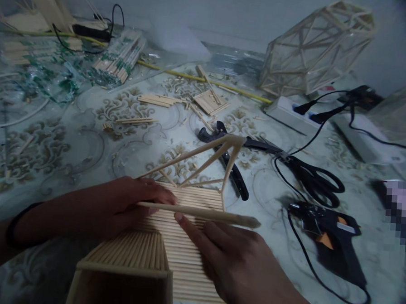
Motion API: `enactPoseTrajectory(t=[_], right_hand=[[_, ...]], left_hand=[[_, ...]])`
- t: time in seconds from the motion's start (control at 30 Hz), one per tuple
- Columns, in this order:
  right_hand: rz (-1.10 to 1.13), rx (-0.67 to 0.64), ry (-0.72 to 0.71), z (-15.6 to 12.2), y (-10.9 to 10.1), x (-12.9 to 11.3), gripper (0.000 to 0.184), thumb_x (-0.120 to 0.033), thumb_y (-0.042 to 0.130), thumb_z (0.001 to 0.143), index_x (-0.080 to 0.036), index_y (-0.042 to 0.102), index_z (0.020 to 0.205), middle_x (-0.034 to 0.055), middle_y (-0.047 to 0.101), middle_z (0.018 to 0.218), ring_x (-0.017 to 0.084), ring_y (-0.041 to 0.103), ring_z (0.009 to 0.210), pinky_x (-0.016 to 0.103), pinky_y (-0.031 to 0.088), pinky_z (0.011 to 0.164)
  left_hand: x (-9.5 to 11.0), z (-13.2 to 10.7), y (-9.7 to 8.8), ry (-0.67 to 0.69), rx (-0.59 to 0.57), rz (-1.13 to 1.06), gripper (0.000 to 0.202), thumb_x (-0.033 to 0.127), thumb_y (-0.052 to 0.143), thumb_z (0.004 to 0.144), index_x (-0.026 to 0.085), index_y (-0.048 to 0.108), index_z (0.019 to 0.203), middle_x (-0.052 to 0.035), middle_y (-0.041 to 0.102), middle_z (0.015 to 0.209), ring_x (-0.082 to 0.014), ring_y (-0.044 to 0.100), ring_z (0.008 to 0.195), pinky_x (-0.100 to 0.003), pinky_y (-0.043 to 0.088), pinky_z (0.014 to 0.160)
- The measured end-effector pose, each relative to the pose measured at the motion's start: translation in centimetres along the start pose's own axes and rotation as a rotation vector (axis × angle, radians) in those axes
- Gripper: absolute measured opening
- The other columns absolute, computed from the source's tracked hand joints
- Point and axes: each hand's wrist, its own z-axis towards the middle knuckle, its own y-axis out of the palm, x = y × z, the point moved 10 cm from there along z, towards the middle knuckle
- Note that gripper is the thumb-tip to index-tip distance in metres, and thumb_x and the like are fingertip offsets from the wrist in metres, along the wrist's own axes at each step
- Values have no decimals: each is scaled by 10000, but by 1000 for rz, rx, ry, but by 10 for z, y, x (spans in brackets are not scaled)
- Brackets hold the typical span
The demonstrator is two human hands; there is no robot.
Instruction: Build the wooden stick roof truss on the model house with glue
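A model built of round wooden sticks [193, 260] lies under both hands. It has a flat slatted panel, a boxy sloped part at the front and an open triangular frame [202, 159] at the back. A single wooden stick [216, 214] crosses above the panel, its blunt right end free. My left hand [125, 207] is closed about the stick's left end, its fingers resting over the panel. My right hand [231, 253] lies along the near side of the stick, index fingertip against it and the other fingers curled. Its thumb is hidden.
Black scissors [300, 168], a black-handled knife [234, 172] and a glue gun [334, 240] lie to the right. Behind stand a power strip [293, 113] and a stick-frame lantern shape [317, 53]. Loose sticks [161, 100] and bagged sticks [119, 59] lie farther back.
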Motion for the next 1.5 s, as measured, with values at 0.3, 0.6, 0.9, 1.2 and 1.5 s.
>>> enactPoseTrajectory(t=[0.3, 0.6, 0.9, 1.2, 1.5], right_hand=[[18, -15, -78, -6, -2, -2, 627, 10, 477, 937, -130, 503, 1547, 30, 796, 1026, 211, 764, 840, 365, 576, 606], [-7, 41, 46, 3, -3, 1, 624, 0, 539, 861, -187, 613, 1451, 22, 825, 1090, 200, 770, 777, 348, 563, 587], [90, 20, 2, 2, -3, 0, 658, -12, 499, 879, -157, 592, 1514, 30, 819, 972, 185, 748, 721, 318, 557, 608], [-6, 58, 30, 6, -3, -4, 669, -10, 538, 786, -149, 658, 1430, 61, 840, 1074, 195, 752, 724, 323, 567, 591], [80, -4, -8, 6, 1, -3, 662, -6, 528, 872, -146, 590, 1516, 41, 813, 975, 192, 733, 750, 322, 578, 635]], left_hand=[[-4, 1, 0, -25, 19, -29, 371, 242, 555, 1049, 329, 637, 1400, 43, 674, 1500, -199, 641, 1369, -262, 468, 1180], [2, 1, -3, -6, 35, 53, 405, 220, 530, 1027, 288, 640, 1412, 18, 706, 1460, -232, 665, 1337, -323, 506, 1162], [1, -2, -1, -16, 48, 81, 386, 250, 448, 1103, 278, 602, 1456, 22, 680, 1498, -175, 637, 1367, -308, 463, 1184], [4, 1, -2, 26, 44, 49, 393, 228, 475, 1063, 259, 623, 1426, 2, 693, 1476, -176, 642, 1362, -296, 469, 1168], [3, 0, -2, 49, 43, 51, 386, 222, 474, 1065, 247, 629, 1417, 1, 705, 1466, -182, 656, 1349, -274, 474, 1167]])
